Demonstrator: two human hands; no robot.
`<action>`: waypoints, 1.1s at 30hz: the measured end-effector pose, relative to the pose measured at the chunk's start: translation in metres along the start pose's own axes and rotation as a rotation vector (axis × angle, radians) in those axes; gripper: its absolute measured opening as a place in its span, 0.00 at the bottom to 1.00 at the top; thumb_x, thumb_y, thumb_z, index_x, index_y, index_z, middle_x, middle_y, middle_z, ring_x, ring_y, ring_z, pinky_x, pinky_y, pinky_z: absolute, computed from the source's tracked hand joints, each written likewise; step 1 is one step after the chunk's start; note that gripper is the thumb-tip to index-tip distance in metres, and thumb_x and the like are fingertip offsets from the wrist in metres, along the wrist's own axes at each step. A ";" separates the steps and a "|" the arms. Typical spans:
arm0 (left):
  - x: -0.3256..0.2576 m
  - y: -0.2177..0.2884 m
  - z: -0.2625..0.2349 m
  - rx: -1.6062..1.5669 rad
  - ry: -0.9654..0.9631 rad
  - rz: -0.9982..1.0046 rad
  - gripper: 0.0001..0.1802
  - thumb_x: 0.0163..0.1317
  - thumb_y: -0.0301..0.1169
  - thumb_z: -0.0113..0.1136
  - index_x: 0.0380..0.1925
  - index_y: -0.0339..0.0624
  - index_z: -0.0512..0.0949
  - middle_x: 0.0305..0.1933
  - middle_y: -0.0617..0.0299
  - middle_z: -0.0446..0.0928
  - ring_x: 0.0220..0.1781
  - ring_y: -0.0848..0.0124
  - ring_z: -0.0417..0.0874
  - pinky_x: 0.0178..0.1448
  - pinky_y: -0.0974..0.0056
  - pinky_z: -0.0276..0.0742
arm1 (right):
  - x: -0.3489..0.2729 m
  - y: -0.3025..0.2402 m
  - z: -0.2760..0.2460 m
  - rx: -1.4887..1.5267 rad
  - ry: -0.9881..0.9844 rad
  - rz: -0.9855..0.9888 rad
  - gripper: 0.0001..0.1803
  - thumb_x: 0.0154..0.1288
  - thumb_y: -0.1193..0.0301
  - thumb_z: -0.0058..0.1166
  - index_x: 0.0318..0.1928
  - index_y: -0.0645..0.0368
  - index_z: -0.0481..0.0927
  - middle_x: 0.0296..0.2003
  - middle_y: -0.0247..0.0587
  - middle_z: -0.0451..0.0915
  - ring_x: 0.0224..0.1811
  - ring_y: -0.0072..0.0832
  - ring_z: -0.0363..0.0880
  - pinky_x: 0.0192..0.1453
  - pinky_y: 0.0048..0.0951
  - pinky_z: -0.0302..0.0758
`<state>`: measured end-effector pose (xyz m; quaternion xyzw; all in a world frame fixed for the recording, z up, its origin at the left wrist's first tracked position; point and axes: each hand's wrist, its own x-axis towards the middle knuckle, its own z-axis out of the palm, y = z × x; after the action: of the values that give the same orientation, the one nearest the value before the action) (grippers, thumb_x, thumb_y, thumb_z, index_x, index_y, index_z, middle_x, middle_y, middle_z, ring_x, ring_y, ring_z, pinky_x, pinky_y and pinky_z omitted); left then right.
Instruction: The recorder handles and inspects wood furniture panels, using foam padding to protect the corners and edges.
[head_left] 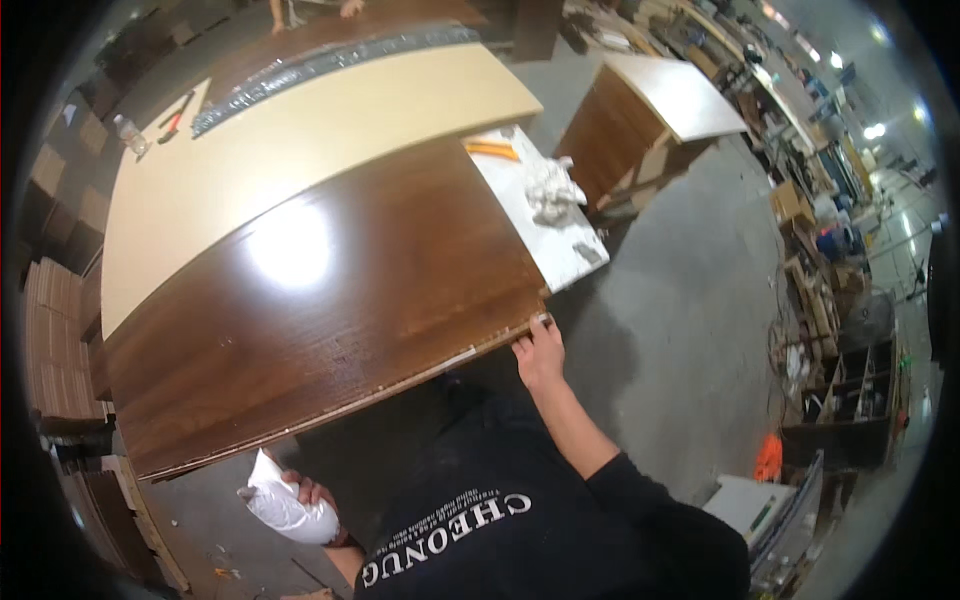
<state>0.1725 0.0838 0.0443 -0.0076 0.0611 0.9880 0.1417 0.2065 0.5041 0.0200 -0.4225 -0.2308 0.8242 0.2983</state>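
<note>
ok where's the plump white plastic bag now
At the lower left of the head view, the plump white plastic bag is in the person's left hand, pictured just below the near edge of the dark brown board.

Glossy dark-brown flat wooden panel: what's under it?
The glossy brown wooden panel hides most of what's beneath. A white flat surface juts past its right edge, apparently from underneath, bearing a crumpled white bundle.

The white bag [297,517] partly hides the left fingers [317,491]; a co-worker [351,8] is cropped.
</note>
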 end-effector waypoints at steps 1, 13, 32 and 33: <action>-0.006 0.003 0.001 0.029 0.026 0.015 0.38 0.66 0.44 0.47 0.70 0.57 0.41 0.50 0.51 0.72 0.28 0.70 0.70 0.35 0.66 0.68 | 0.004 0.004 -0.003 0.029 -0.045 0.011 0.20 0.66 0.74 0.47 0.57 0.49 0.61 0.48 0.36 0.68 0.48 0.31 0.71 0.50 0.38 0.69; -0.018 -0.009 0.017 0.146 -0.042 0.176 0.35 0.68 0.44 0.42 0.70 0.61 0.40 0.52 0.51 0.72 0.31 0.69 0.74 0.36 0.65 0.68 | 0.091 -0.067 0.098 -0.095 0.022 -0.297 0.13 0.60 0.77 0.50 0.45 0.51 0.68 0.25 0.21 0.65 0.17 0.11 0.54 0.16 0.14 0.50; 0.017 -0.030 0.023 0.493 0.553 0.255 0.28 0.59 0.47 0.47 0.50 0.36 0.71 0.31 0.56 0.73 0.25 0.67 0.66 0.28 0.60 0.62 | 0.306 0.017 0.352 0.053 -0.328 -0.049 0.45 0.53 0.48 0.62 0.61 0.67 0.61 0.58 0.48 0.67 0.57 0.40 0.69 0.60 0.41 0.68; 0.000 -0.017 -0.013 0.691 0.752 0.266 0.24 0.59 0.42 0.49 0.52 0.37 0.70 0.29 0.57 0.71 0.22 0.68 0.65 0.24 0.62 0.61 | 0.318 0.007 0.365 0.002 -0.316 -0.042 0.44 0.54 0.46 0.61 0.60 0.66 0.62 0.58 0.47 0.67 0.58 0.40 0.68 0.62 0.39 0.66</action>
<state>0.1771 0.0983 0.0292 -0.3066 0.4304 0.8486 -0.0226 -0.2477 0.6708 0.0335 -0.2822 -0.2828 0.8743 0.2756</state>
